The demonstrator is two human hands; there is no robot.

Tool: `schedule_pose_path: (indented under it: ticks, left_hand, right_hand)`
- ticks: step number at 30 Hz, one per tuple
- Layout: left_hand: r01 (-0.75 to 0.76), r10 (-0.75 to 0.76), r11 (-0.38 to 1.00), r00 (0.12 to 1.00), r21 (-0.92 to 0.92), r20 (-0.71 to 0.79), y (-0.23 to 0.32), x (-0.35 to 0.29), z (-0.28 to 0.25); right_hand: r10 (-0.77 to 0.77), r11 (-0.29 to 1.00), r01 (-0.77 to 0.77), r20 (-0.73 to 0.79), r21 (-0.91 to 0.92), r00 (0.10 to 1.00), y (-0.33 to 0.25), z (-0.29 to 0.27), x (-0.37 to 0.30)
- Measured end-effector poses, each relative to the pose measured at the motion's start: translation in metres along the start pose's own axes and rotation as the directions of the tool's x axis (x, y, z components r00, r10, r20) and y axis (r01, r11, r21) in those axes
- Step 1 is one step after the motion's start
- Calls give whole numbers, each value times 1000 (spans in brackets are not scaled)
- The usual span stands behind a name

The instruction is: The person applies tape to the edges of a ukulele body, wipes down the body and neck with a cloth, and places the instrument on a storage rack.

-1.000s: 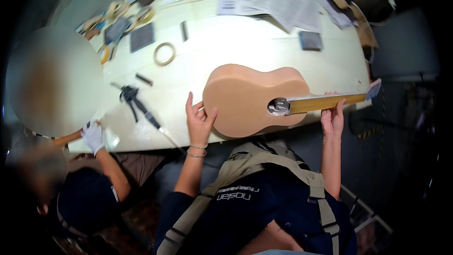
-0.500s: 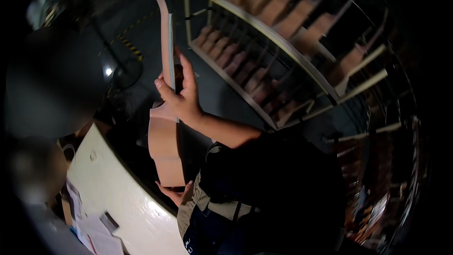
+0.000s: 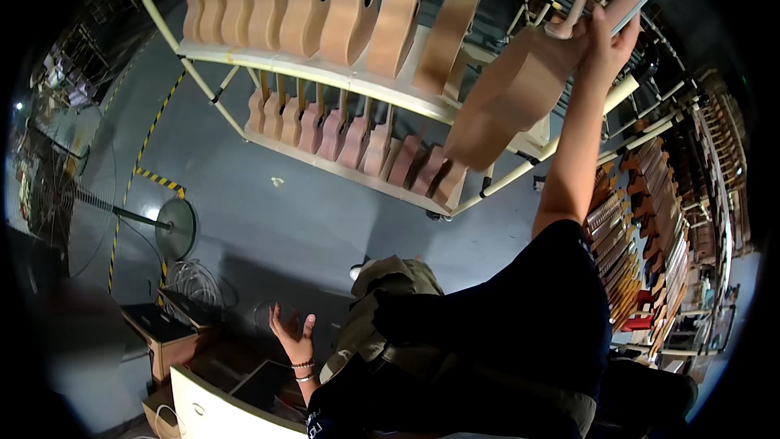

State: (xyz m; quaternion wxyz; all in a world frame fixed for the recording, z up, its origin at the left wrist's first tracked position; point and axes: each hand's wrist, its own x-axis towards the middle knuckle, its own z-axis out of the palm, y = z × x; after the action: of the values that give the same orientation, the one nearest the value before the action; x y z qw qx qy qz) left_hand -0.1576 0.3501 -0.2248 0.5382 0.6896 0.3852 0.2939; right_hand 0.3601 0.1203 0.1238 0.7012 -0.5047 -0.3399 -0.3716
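My right hand point(image 3: 608, 47) is closed around the neck of an unfinished wooden guitar point(image 3: 516, 97), at the upper right. The guitar's pale body hangs tilted, down and left of my hand, at the right end of a rack. A light blue strip runs along its neck. Another neck rises close beside my hand; which body it belongs to I cannot tell. My left hand point(image 3: 294, 343) is low, left of my lap, with fingers spread and holding nothing. Bracelets circle its wrist.
A two-tier cream rack point(image 3: 325, 71) carries rows of unfinished guitars. A fan base point(image 3: 176, 228) and coiled cable point(image 3: 193, 286) are on the grey floor at left. A white table point(image 3: 215, 410) is at lower left. More racks with wooden parts point(image 3: 650, 228) line the right.
My view has swung toward the rack. My right hand has carried the guitar from in front of me to the rack's right end. My left hand has let go of its bottom end.
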Motion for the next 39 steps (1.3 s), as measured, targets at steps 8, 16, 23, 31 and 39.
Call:
schedule_pose_path:
  ticks: [8,16,23,31,39]
  left_hand:
    - [91,-113,983,985,157,133,31,63,34]
    - [118,-137,964,988,237,65,26,70,35]
    - [162,-190,940,980,302,65,9,68,30]
    - [26,-123,916,968,400,219,0,69,47]
    - [136,-173,874,984,466,37,20,19,16]
  right_hand:
    - [4,994,-6,21,105,1000,165,-23,48]
    - [301,953,-302,48,4,952,261,-53,71]
    - [-485,471,373,119,-800,867,221,-37,49]
    - [183,666,-193,-93,-720,979,283,-177,110]
    - [-161,596,382,361,-706,919,143,-27,35]
